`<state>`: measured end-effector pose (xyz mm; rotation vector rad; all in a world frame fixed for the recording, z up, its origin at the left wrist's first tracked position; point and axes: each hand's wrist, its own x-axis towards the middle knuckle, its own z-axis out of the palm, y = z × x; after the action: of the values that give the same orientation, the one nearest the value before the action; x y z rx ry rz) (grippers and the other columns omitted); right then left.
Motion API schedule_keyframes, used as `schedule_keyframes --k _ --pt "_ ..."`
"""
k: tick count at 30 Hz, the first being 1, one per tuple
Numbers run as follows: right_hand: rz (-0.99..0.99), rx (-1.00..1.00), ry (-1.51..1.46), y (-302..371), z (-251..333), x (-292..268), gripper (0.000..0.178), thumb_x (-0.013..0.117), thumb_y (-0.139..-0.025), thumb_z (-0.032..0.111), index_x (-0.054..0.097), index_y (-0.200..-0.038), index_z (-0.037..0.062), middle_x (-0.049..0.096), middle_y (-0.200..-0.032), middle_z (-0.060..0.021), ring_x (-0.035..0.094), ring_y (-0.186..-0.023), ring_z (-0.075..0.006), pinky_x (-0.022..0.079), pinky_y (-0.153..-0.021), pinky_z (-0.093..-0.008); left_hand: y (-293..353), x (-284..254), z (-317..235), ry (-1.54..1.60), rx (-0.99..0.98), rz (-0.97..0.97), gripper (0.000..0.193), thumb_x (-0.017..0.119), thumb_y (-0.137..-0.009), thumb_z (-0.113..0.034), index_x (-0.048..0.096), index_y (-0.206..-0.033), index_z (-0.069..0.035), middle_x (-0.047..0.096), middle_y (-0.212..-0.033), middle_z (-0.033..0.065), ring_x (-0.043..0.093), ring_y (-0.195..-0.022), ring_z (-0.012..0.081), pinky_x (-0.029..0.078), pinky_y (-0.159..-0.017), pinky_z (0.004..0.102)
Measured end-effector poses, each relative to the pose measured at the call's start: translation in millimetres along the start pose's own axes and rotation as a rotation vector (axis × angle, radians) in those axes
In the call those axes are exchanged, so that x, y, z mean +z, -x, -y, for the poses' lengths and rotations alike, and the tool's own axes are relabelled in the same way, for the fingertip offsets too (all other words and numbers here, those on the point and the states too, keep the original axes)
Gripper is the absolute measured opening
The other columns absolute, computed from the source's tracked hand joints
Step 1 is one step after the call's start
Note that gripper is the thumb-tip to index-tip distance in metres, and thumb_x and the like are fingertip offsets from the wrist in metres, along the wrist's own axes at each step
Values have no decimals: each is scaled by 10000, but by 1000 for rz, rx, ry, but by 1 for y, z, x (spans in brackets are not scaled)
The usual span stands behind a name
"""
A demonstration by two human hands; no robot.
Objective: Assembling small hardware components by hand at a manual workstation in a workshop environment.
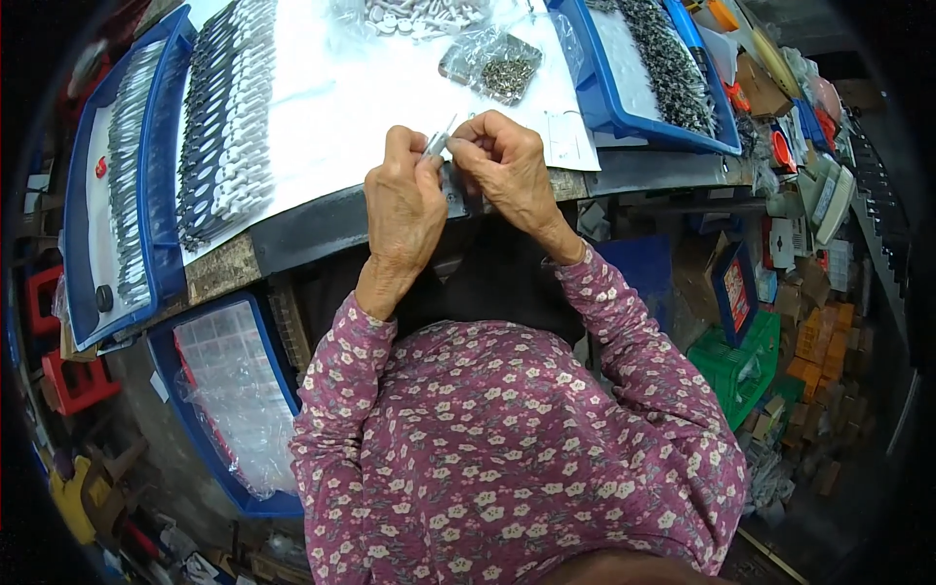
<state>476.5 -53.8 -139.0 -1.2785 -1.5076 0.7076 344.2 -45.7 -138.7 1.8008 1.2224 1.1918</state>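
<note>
Both of my hands meet above the table's front edge. My left hand (407, 200) pinches a small, slim white and grey part (438, 143) between thumb and fingers. Close beside it, my right hand (507, 166) has its thumb and forefinger closed at the same part's end. The fingers hide much of it, so its exact kind is unclear. Beyond my hands, an open clear bag of small metal pieces (507, 78) lies on the white paper (331, 117). To the left, rows of black and white handle-like parts (234, 117) are laid side by side.
Blue trays with many slim parts stand at the left (146, 195) and right (604, 97) of the table. White plastic pieces (414, 15) lie in a bag at the far side. Below are a blue bin (255, 502), a red stool (78, 382) and a green crate (751, 390).
</note>
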Motion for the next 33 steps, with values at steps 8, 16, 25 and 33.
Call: schedule_keyframes --k 8,16,25,33 --pt "276 176 -140 -16 -10 -34 155 602 -825 154 588 -781 6 548 -583 -2 471 -454 -42 352 -390 -173 3 -3 2 505 -393 173 30 484 -834 -24 470 -840 2 542 -593 28 456 -494 43 352 -431 173" --pt "-63 -196 567 -57 -53 -58 126 569 -760 89 606 -826 -12 606 -689 -96 561 -572 -172 441 -530 -286 1 -6 2 577 -413 195 44 480 -850 -42 465 -860 -2 536 -610 29 449 -504 38 343 -432 158" --pt "61 -299 834 -67 -60 -50 87 565 -747 74 589 -788 1 591 -718 -124 589 -632 -279 462 -581 -351 4 -9 6 508 -387 204 45 481 -838 -35 467 -862 1 541 -603 33 452 -488 41 345 -422 165" --pt "100 -220 706 -66 -63 -53 108 551 -758 111 578 -794 13 587 -666 -131 586 -593 -272 461 -572 -343 7 -11 7 505 -391 209 46 478 -833 -37 468 -856 2 541 -595 29 454 -485 41 343 -420 160"
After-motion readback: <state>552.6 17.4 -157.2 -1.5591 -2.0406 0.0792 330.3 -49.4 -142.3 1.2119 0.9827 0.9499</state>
